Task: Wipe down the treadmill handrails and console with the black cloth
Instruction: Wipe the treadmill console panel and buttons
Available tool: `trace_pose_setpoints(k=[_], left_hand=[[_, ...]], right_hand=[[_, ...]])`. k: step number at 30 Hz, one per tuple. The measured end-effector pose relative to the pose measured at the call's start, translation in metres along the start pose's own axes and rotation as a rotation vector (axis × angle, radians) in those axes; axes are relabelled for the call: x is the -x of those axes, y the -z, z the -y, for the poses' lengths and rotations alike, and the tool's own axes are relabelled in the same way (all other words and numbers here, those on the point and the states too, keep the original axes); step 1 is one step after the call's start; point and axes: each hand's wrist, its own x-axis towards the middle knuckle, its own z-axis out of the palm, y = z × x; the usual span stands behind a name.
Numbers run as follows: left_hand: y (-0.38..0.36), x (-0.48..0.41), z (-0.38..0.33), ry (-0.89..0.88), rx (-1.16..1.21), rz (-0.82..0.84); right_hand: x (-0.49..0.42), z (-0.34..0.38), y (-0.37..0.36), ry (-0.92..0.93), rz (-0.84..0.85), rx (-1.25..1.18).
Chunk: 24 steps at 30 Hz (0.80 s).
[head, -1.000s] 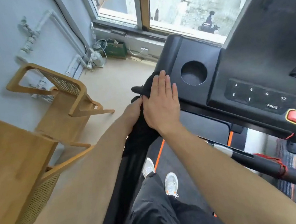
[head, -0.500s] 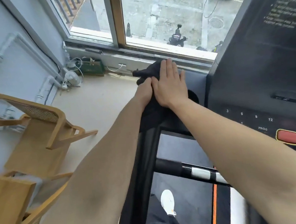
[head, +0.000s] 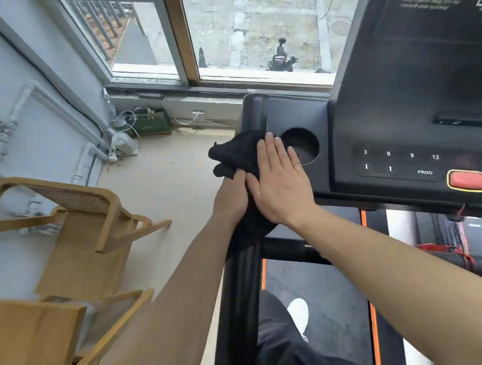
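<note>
1. I see the black cloth (head: 238, 153) bunched on the console's (head: 292, 114) left corner, just beside the cup recess (head: 304, 146).
2. Right hand (head: 281, 184) lies flat, fingers straight, palm pressing the cloth.
3. Left hand (head: 231, 198) is curled around cloth at the top of the left handrail (head: 239, 286).

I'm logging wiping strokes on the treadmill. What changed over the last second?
The hands and black cloth slid forward along the left handrail, covering the cup holder half a second ago, then drew back so it shows again. Unchanged: right hand flat on the cloth, left hand gripping beside it; the console buttons untouched.
</note>
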Motion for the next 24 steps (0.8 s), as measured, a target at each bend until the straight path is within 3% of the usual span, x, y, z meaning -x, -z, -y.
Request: trace_pose_setpoints(k=[12,19,24], left_hand=[[-0.014,-0.078,-0.093,-0.109,-0.242,-0.098],[-0.036,-0.109,-0.118,-0.443,-0.731,-0.199],[-0.038,-0.096,-0.083,-0.728,-1.260,-0.178]], right_hand=[[-0.111,-0.028,0.023,-0.060,-0.005,-0.049],[-0.126,-0.058,0.034,-0.313,-0.006,-0.003],[-0.057,-0.054,0.024,-0.303,-0.010,0.015]])
